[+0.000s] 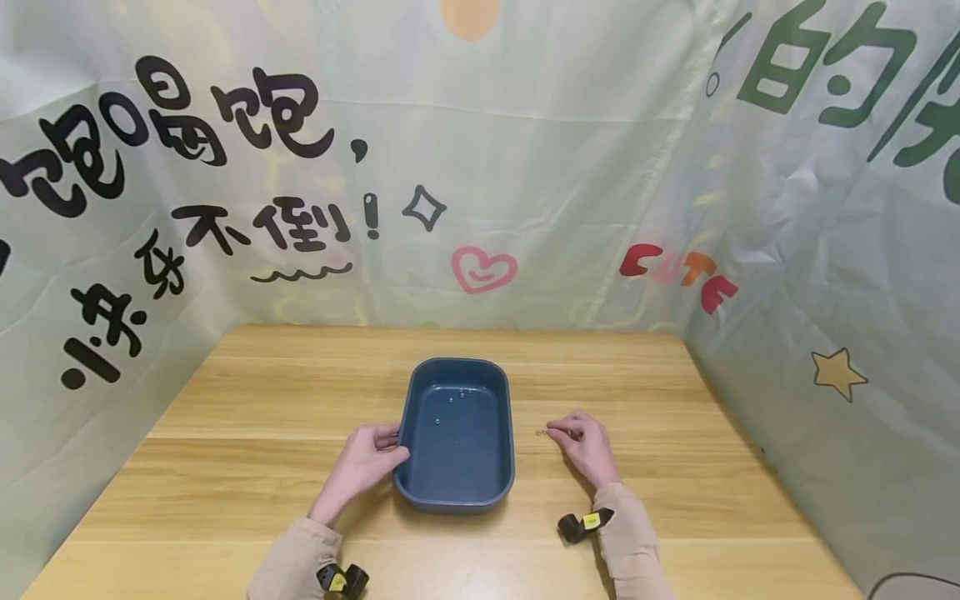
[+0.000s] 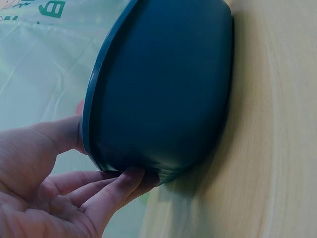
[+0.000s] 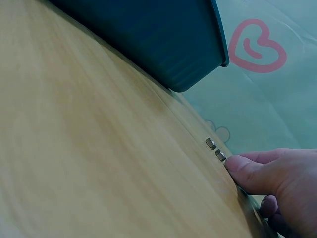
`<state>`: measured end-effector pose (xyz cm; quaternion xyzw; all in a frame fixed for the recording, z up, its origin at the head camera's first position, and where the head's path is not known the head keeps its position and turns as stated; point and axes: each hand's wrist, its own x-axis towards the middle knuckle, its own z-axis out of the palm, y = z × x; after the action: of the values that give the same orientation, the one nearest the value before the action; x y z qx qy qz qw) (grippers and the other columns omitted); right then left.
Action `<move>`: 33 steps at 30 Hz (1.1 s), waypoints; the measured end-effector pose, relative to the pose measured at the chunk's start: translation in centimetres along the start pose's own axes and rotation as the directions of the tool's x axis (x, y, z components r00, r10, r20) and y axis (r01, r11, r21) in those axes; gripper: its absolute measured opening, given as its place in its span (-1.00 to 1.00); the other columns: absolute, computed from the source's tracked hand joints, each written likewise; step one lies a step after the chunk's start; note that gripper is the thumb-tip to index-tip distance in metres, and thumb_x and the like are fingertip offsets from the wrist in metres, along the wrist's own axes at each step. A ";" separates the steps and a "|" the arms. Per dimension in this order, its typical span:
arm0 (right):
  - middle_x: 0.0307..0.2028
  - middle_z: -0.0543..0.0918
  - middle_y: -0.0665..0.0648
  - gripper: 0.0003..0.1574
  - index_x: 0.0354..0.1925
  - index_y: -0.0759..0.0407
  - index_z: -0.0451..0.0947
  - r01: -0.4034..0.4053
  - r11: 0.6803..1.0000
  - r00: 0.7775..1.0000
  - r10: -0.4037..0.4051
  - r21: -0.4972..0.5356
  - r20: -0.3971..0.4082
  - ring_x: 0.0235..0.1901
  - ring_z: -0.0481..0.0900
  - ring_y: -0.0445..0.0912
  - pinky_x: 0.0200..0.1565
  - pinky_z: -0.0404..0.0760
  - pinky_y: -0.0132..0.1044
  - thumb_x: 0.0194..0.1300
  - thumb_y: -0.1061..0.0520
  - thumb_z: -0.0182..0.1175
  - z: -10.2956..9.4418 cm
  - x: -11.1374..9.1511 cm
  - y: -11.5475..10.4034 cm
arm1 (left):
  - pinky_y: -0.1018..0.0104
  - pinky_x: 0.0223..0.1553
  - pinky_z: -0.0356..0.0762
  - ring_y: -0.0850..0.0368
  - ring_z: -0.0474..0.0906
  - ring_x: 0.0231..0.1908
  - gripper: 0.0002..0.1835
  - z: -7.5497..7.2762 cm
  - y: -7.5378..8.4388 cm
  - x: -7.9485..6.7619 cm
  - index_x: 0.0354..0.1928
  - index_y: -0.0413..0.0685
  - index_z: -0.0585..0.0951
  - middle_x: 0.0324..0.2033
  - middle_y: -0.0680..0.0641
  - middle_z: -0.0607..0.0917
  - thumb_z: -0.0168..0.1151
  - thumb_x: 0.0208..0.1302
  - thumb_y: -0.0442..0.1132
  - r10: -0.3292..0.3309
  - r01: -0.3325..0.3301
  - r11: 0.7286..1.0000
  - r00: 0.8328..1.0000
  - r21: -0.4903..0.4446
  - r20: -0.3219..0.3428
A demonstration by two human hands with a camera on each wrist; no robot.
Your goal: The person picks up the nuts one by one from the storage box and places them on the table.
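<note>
Your left hand (image 1: 365, 457) grips the bin (image 1: 457, 467); your right hand (image 1: 587, 452) has its fingers (image 3: 243, 168) narrowed beside two nuts (image 3: 220, 155); I cannot tell if they pinch anything.

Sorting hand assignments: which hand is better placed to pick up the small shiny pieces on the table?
Right, most likely: the right hand is beside the two small shiny pieces, right of the blue tray. The left hand grips the tray's opposite side and would probably have to let go to reach.
</note>
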<state>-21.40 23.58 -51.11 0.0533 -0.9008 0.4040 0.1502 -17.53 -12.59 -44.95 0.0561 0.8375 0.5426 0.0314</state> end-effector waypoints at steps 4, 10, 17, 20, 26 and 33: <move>-0.35 0.71 0.09 -0.89 -0.27 0.16 0.81 -0.008 1.000 1.000 0.008 0.003 0.003 -0.37 0.48 -0.22 -0.35 0.46 -0.49 0.18 0.27 0.41 -0.1 0.0 0.0 | 0.02 0.06 0.75 -0.29 0.73 0.00 -0.52 0.0 0.1 -0.1 0.12 -0.56 0.55 -0.02 -0.47 0.71 0.28 0.13 -0.46 0.002 -0.002 1.000 1.000 0.000 -0.003; -0.24 0.71 0.14 -0.80 -0.16 0.19 0.78 -0.046 0.997 0.999 0.045 0.055 0.015 -0.21 0.59 -0.12 -0.16 0.60 -0.45 0.20 0.21 0.41 -0.1 0.1 0.1 | 0.03 0.05 0.75 -0.28 0.73 -0.01 -0.52 0.0 0.1 -0.1 0.12 -0.54 0.56 -0.02 -0.46 0.71 0.28 0.13 -0.45 0.000 0.000 1.000 1.000 0.001 -0.001; -0.11 0.71 0.20 -0.70 -0.04 0.22 0.74 -0.112 0.985 0.994 0.113 0.134 0.002 -0.20 0.56 -0.20 -0.10 0.57 -0.46 0.28 0.14 0.36 -0.3 0.4 -0.1 | 0.03 0.04 0.76 -0.28 0.73 0.00 -0.52 -0.1 0.1 0.0 0.12 -0.53 0.56 -0.01 -0.46 0.71 0.28 0.13 -0.45 0.002 -0.002 1.000 1.000 -0.007 0.001; -0.10 0.72 0.24 -0.70 -0.02 0.25 0.72 -0.102 0.978 0.994 0.108 0.180 -0.025 -0.23 0.53 -0.30 -0.14 0.54 -0.51 0.32 0.14 0.31 -0.5 0.5 -0.3 | 0.03 0.05 0.75 -0.29 0.73 0.00 -0.52 -0.1 0.2 -0.1 0.12 -0.54 0.56 -0.01 -0.47 0.71 0.28 0.13 -0.46 0.005 -0.005 1.000 1.000 -0.007 0.000; -0.08 0.73 0.33 -0.68 0.02 0.31 0.69 -0.062 0.974 0.995 0.076 0.219 -0.056 -0.26 0.52 -0.33 -0.18 0.53 -0.53 0.40 0.16 0.22 -1.0 0.8 -0.7 | 0.04 0.05 0.75 -0.29 0.73 0.00 -0.52 -0.1 0.1 0.0 0.13 -0.54 0.56 -0.01 -0.46 0.71 0.28 0.13 -0.45 0.005 -0.005 1.000 1.000 -0.007 -0.003; -0.07 0.73 0.29 -0.66 0.04 0.30 0.68 -0.053 0.984 0.997 0.062 0.171 -0.049 -0.21 0.52 -0.31 -0.09 0.53 -0.45 0.41 0.14 0.20 -1.6 1.2 -1.6 | 0.03 0.05 0.75 -0.30 0.72 0.01 -0.51 -0.1 0.0 0.0 0.13 -0.55 0.55 0.00 -0.47 0.70 0.28 0.13 -0.45 0.013 -0.013 1.000 1.000 -0.009 0.007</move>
<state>-21.83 23.75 -48.61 0.0289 -0.8598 0.4848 0.1580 -17.50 -12.66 -44.90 0.0633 0.8346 0.5463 0.0310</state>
